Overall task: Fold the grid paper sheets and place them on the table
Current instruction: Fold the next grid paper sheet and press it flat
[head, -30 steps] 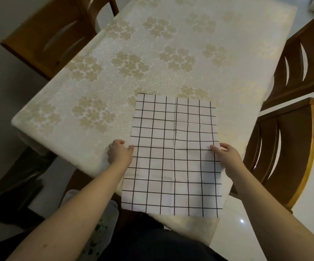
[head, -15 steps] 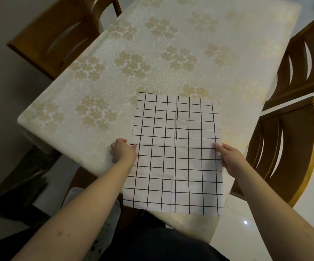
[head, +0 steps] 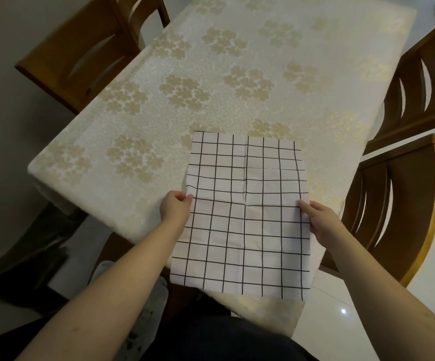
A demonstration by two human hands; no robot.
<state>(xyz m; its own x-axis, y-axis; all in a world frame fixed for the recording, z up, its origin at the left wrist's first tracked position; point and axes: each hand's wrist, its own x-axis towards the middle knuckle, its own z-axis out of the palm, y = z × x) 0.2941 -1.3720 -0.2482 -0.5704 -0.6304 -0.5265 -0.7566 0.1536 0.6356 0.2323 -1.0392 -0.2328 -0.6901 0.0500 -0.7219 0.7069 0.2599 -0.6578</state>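
1. I see one grid paper sheet (head: pixel 245 217): white, thin, rectangular, printed with black lines in squares. Crease marks run down its middle and across it about halfway; the surface is slightly rippled, not flat.
2. Table (head: pixel 159 121) is covered by a cream cloth with a fine crackled texture and pale gold flower clusters; the corners look rounded and padded.
3. Wooden chairs, glossy brown with curved slotted backs: one at far left (head: pixel 81 53), one at far right (head: pixel 424 82), one near right (head: pixel 398 209) just beside the table edge.
4. Floor at lower right is pale and shiny, with a small light glint.
5. My left hand (head: pixel 176 208) is at the sheet's left edge about halfway up, fingers curled, thumb and fingertips pinching the paper edge. Forearm is bare, coming up from lower left.
6. My right hand (head: pixel 320 220) is at the sheet's right edge at about the same height, thumb on top of the paper, fingers tucked under it, pinching. Forearm is bare, from lower right.
7. The sheet is unfolded, spread between both hands; its far half is over the near right part of the table, its near half hangs past the table edge toward my lap. Cannot tell if the far edge touches the cloth.
8. Dark clothing is at bottom centre.
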